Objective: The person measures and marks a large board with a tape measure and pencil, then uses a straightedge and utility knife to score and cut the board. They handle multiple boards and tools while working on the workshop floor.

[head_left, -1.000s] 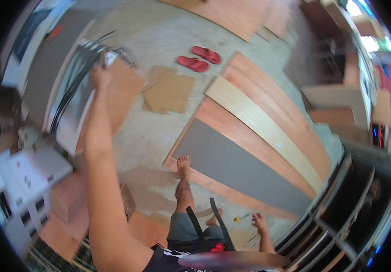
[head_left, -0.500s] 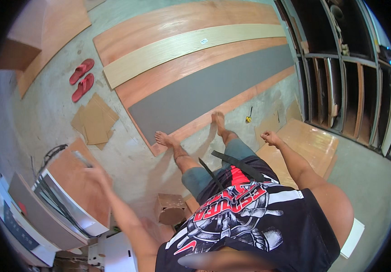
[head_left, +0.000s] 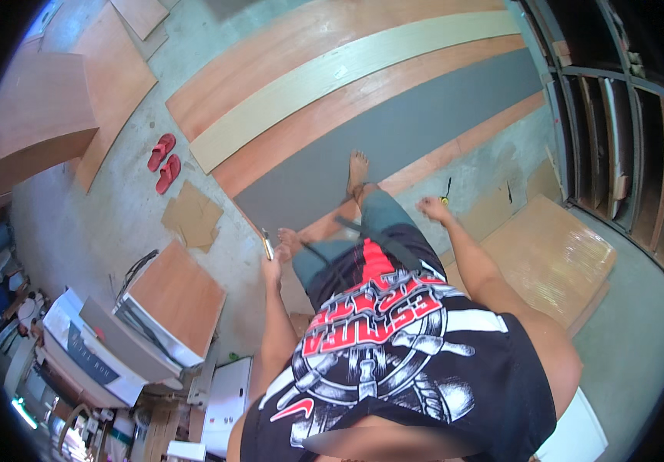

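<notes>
Slim tool (head_left: 267, 245), pale with a darker end, sits in the left hand (head_left: 272, 271), its fingers closed around it. Right hand (head_left: 434, 209) fingers look loosely curled, near a yellow tape measure (head_left: 444, 200) on the floor; whether they grip anything, I cannot tell. Grey sheet (head_left: 424, 127) lies ahead on a brown board (head_left: 270, 46), with a pale plank (head_left: 286, 100) on its far side; the right foot (head_left: 358, 171) rests on the sheet. The step in hand seems to be holding the tool beside these boards; moving it calls for a secure grip and careful footing. The black shirt (head_left: 378, 369) bears large red-and-white lettering; a dark panel (head_left: 92, 354) at near left carries pale letters.
</notes>
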`<state>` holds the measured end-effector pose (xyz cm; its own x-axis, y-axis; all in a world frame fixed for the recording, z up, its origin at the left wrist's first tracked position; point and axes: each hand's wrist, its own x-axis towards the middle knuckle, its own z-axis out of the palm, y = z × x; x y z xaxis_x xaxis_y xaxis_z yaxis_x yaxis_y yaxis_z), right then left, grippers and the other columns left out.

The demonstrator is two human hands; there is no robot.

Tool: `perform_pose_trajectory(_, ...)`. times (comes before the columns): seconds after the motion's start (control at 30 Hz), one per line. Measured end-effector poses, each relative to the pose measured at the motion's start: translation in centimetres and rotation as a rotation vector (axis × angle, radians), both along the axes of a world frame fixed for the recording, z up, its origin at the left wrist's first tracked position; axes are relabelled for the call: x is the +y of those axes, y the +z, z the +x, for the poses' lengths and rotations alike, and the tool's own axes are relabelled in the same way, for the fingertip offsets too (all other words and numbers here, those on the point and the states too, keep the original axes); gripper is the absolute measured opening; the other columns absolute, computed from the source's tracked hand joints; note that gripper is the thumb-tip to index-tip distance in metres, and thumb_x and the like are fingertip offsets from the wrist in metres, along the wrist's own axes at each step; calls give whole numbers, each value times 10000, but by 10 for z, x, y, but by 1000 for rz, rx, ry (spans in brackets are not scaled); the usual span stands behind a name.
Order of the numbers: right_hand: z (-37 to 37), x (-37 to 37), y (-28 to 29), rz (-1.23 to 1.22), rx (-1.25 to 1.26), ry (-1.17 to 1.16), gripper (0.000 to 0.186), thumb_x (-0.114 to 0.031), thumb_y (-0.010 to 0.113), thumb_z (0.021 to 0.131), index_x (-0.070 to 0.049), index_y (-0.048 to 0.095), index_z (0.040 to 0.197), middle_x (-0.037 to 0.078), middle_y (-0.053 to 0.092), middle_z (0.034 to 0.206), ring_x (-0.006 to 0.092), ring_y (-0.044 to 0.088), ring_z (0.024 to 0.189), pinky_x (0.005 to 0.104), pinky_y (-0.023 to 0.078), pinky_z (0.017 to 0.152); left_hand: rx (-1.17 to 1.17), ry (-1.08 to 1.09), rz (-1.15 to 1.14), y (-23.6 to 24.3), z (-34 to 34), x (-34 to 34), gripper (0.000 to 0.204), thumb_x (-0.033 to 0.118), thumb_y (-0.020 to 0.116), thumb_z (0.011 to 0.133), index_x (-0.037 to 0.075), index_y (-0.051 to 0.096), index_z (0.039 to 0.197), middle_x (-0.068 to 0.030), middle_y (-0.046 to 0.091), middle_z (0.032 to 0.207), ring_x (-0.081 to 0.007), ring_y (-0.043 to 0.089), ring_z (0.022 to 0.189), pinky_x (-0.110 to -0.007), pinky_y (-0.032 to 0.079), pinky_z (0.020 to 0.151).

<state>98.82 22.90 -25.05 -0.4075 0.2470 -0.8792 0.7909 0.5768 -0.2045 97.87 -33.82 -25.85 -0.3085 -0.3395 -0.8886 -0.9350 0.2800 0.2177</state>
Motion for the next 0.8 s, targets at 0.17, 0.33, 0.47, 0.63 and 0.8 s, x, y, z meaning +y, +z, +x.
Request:
perform_pose_trajectory(0.17, -186, 69, 41, -272, 509, -392, 300, -328, 665, 982, -47, 671, 1088, 24, 657, 893, 102, 589, 780, 274, 475, 671, 36, 79, -46, 46, -50, 57, 343, 354, 713, 914, 71, 539, 998, 6, 491, 706, -109, 467, 530, -291, 382, 438)
perform_pose_trajectory(0.33, -291, 132, 66, -161, 569, -487, 284, -325, 669, 982, -64, 674, 1092, -7, 631, 864, 84, 557, 745, 256, 457, 641, 11, 1, -71, 54, -96, 90, 473, 397, 745, 873, 19, 592, 1112, -43, 551, 761, -151, 538, 577, -321, 432, 461)
perform_pose_trajectory(0.47, -300, 181, 43, -102, 550, -480, 280, -318, 673, 980, -53, 669, 1070, 8, 639, 873, 95, 571, 733, 275, 470, 623, -38, -48, -5, 36, -163, 109, 459, 400, 742, 877, 11, 614, 1084, -76, 595, 801, -186, 579, 617, -340, 469, 494)
perform_pose_trajectory(0.63, -274, 209, 12, -63, 371, -421, 244, -311, 679, 968, -78, 643, 1036, -3, 602, 774, 105, 576, 695, 295, 462, 585, -58, -399, -92, 13, -316, 156, 474, 474, 682, 925, 18, 640, 1047, -92, 635, 838, -205, 622, 693, -366, 506, 568)
perform_pose_trajectory(0.8, -355, 244, 15, 55, 393, -185, 349, -328, 728, 909, -13, 686, 1056, 148, 730, 982, 287, 692, 928, 417, 537, 845, 214, -258, 97, 44, -475, 213, 519, 539, 522, 1016, 29, 607, 1060, -99, 613, 807, -234, 611, 690, -368, 508, 601)
